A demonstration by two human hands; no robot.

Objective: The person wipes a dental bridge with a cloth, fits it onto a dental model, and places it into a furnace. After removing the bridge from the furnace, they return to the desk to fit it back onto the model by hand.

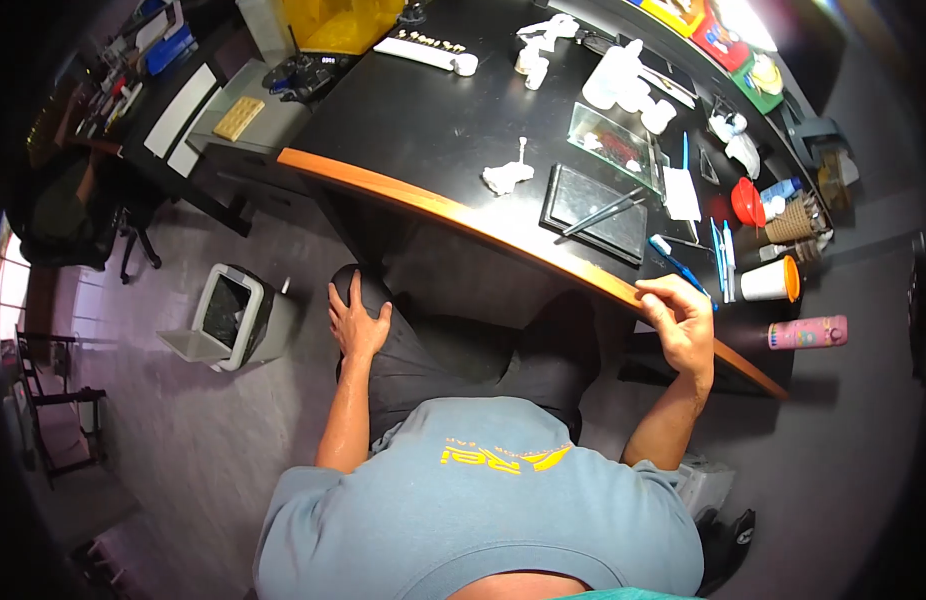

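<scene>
My left hand point(358, 325) lies on my knee with its fingers spread and nothing in it. At the orange front edge point(453, 213) of the black table, my right hand point(680, 322) is closed, its fingers curled towards the thumb; what they hold, if anything, is hidden. Beside those fingers lies a blue-handled brush point(683, 268). Tweezers point(603, 213) rest across a dark square slab point(573, 200). A small white cast point(506, 178) stands left of the slab, and a glass plate point(613, 142) is behind it.
White bottles point(613, 78) and a tooth-coloured sample strip point(423, 54) are farther back. Towards the right are a red bowl point(748, 202), a white tub point(768, 280) with an orange rim and a pink can point(807, 332). An open bin point(233, 315) stands on the floor at left.
</scene>
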